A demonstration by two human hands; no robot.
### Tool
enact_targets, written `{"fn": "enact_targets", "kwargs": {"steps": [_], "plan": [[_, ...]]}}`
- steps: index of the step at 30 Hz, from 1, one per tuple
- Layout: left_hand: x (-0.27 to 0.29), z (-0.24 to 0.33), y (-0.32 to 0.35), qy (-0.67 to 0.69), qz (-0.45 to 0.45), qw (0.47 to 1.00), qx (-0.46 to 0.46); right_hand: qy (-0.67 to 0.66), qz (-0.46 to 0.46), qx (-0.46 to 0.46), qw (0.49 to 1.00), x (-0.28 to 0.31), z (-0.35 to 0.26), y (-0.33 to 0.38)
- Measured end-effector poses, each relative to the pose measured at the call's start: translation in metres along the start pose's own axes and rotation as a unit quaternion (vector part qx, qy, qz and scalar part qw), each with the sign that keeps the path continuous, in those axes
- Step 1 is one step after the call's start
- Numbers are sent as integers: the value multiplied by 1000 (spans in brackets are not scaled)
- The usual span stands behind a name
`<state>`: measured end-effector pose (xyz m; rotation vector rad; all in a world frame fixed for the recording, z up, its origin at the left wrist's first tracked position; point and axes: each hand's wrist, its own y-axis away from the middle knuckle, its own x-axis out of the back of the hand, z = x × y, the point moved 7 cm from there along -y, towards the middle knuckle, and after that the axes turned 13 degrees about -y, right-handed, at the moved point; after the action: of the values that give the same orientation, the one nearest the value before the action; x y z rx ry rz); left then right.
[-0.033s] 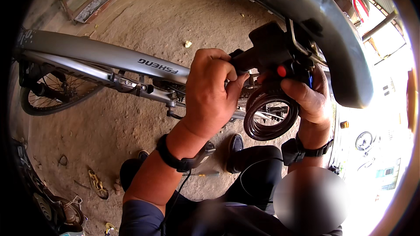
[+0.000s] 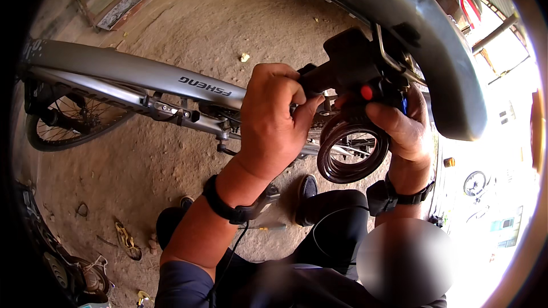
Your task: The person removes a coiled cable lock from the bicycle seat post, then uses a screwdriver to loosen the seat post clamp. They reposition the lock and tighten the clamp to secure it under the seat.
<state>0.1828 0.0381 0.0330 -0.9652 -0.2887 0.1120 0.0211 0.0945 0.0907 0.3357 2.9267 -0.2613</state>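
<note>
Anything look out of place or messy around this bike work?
Mostly the dirt floor: a yellow tool and small scraps lie loose there. Both hands, left hand and right hand, grip parts under the saddle beside a coiled cable lock; no damage shows.

**Open-air bicycle repair spot on bare dirt**

We're outdoors at a rough repair yard: a grey bicycle frame (image 2: 131, 71) lies across packed dirt ground (image 2: 228, 17), spoked wheel (image 2: 68, 120) at the left, scraps (image 2: 127, 239) littering the earth, bright daylight flooding in from the right.

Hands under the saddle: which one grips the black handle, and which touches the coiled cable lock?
The left hand grips the black handle; the right hand touches the coiled lock.
</note>
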Motion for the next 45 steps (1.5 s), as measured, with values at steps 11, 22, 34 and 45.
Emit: {"fn": "enact_targets", "kwargs": {"steps": [11, 22, 34, 45], "plan": [[0, 6, 2, -11, -8, 1000, -8, 4, 1, -3, 1000, 3, -2, 0], [-6, -4, -14, 131, -101, 985, 47, -2, -31, 15, 999, 4, -6, -1], [-11, -16, -19, 209, -159, 960, 97, -7, -76, 22, 997, 9, -7, -6], [-20, -26, -16, 279, -185, 933, 129, 37, -31, 41, 998, 1, -8, -5]]}}
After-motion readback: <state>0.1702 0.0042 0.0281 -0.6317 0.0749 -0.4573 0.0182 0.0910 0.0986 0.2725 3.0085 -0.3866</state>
